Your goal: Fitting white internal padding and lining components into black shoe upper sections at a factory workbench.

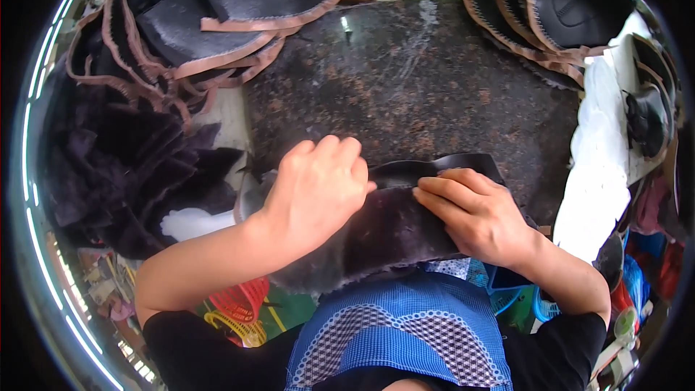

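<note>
A dark furry piece [391,228] is lying at the near edge of the speckled surface [405,80], its smooth black band [463,165] facing away from the person. The step in hand appears to be handling the join; the next move would probably be calling for a steady, even hold there. The right hand [481,213] is resting at the join, fingers together; the left hand [315,177] is showing curled fingers, their grip impossible to tell. The right thumb is hiding from view, and the left forearm is obscuring the piece's left end.
</note>
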### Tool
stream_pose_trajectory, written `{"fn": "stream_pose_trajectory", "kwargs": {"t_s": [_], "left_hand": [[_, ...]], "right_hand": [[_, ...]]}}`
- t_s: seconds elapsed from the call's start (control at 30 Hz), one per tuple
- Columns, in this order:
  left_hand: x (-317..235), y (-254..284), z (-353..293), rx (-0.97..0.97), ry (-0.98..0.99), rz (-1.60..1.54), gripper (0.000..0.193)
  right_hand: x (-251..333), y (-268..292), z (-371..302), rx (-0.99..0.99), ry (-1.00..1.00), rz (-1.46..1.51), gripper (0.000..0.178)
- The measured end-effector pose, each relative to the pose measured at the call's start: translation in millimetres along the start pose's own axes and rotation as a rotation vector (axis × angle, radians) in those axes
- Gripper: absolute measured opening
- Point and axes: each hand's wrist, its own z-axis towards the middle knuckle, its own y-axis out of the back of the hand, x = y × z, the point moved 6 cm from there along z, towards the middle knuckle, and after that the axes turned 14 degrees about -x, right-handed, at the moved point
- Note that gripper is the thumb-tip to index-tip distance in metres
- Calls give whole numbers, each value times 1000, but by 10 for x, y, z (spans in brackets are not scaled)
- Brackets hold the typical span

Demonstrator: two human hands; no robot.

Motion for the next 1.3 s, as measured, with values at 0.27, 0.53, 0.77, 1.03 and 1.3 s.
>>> {"fn": "stream_pose_trajectory", "kwargs": {"t_s": [0.27, 0.53, 0.77, 1.03, 1.3], "left_hand": [[457, 66, -317, 127, 135, -289, 23], [775, -133, -282, 179, 319, -444, 34], [799, -203, -274, 128, 364, -438, 35], [555, -16, -224, -90, 148, -115, 28], [298, 168, -491, -13, -95, 93, 11]], "right_hand": [[-39, -12, 15, 9, 13, 5, 51], [-4, 2, 147, 61, 0, -58, 45], [67, -174, 492, 278, 119, -137, 57], [246, -607, 772, 249, 304, -164, 32], [217, -632, 734, 188, 293, -75, 50]]}}
